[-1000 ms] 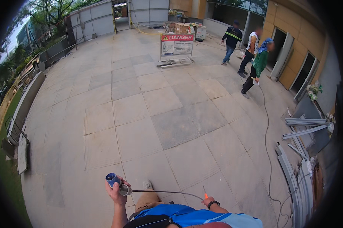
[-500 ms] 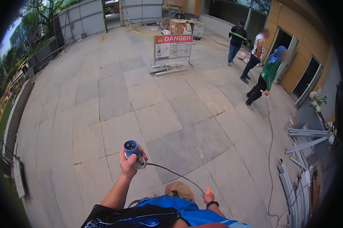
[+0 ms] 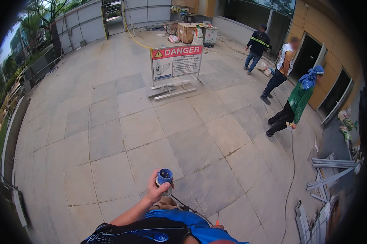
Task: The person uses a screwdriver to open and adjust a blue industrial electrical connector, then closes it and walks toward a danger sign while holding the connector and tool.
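Note:
A blue round industrial plug (image 3: 165, 176) with metal pins facing up is gripped in my left hand (image 3: 154, 191), fingers and thumb wrapped round its body. A dark cable (image 3: 183, 204) runs from the plug's underside toward my right side. Low in the picture, my right hand (image 3: 220, 227) is mostly hidden by my blue and black clothing. From it rises a screwdriver (image 3: 218, 222) with an orange handle and a thin shaft pointing up. The cable passes close to that hand, but whether the fingers also hold it is hidden.
A red-and-white warning sign (image 3: 176, 63) on a metal stand is ahead on the tiled floor (image 3: 151, 134). Three people are at the right, the nearest in a green top (image 3: 302, 99). A long cable (image 3: 291, 175) and metal profiles (image 3: 329, 162) lie at right. Wooden crates (image 3: 186, 32) stand far back.
The plug and my left hand sit lower and farther right in view. My right hand has sunk mostly behind my clothing. The sign appears larger, and the people show slightly farther right.

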A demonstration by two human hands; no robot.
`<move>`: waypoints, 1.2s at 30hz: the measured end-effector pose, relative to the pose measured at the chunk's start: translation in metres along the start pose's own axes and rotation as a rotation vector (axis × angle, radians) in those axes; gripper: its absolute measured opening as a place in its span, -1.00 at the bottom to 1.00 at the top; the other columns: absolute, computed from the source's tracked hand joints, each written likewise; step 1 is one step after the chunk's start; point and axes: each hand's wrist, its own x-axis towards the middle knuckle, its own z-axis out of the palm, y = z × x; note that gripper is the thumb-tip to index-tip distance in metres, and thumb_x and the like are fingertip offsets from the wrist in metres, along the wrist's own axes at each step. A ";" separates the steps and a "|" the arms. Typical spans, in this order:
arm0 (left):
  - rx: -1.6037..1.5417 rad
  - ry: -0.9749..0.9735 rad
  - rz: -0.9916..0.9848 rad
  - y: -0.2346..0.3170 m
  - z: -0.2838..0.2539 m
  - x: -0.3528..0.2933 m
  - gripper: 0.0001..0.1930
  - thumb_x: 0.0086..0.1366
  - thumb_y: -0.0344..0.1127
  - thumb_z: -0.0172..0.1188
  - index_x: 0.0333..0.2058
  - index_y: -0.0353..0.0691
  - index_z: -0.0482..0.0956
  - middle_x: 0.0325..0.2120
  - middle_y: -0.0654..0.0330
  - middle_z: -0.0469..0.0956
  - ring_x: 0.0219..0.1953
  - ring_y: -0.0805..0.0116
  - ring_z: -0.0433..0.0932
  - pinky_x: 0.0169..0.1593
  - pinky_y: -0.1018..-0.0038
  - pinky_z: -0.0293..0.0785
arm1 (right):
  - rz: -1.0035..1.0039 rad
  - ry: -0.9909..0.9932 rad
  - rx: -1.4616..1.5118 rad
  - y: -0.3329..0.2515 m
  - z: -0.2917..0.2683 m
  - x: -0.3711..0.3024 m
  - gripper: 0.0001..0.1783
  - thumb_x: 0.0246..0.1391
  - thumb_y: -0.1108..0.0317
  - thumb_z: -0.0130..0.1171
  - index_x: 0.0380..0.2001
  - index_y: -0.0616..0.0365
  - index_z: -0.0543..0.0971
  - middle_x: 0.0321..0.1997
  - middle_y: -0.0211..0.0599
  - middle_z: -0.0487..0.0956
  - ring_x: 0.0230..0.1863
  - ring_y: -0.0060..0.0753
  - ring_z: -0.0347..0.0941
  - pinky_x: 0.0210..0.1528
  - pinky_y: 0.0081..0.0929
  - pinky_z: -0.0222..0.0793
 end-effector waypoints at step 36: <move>-0.023 -0.053 -0.036 -0.268 0.122 1.196 -0.53 0.18 -0.16 0.33 -0.06 -0.28 0.36 -0.33 0.14 0.53 -0.33 0.36 0.58 -0.27 0.41 0.52 | 0.074 0.037 0.353 -1.030 -0.342 0.455 -0.77 -0.10 0.51 0.28 -0.59 0.09 0.39 -0.71 -0.41 0.38 -0.77 -0.44 0.29 -0.75 -0.41 0.17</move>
